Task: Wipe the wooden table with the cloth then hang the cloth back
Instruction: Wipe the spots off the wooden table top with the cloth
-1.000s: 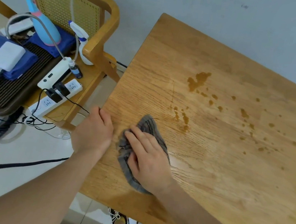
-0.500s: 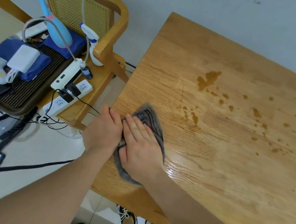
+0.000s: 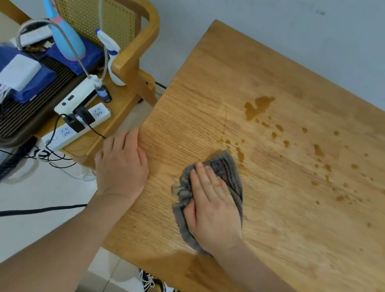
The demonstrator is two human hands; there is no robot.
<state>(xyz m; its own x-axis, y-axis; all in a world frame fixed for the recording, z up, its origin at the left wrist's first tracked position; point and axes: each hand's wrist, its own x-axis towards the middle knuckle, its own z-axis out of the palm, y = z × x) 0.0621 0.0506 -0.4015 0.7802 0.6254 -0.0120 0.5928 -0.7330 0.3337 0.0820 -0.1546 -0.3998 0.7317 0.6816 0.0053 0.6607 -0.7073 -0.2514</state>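
Observation:
A grey cloth (image 3: 226, 168) lies bunched on the wooden table (image 3: 297, 233) near its left end. My right hand (image 3: 213, 206) presses flat on the cloth with fingers together, pointing away from me. My left hand (image 3: 121, 164) rests on the table's left edge, palm down, holding nothing. Brown liquid stains (image 3: 257, 106) and several small drops (image 3: 318, 150) spread across the table beyond and right of the cloth.
A wooden chair (image 3: 132, 40) stands left of the table, loaded with power strips (image 3: 77, 121), a spray bottle (image 3: 110, 61), a blue device (image 3: 64, 35) and a dark tray (image 3: 20, 108). Cables (image 3: 18, 213) trail on the floor. A grey wall runs behind the table.
My right hand slid the cloth left until it met my left hand, then back right, opening a gap between the hands. My left hand stayed on the table edge.

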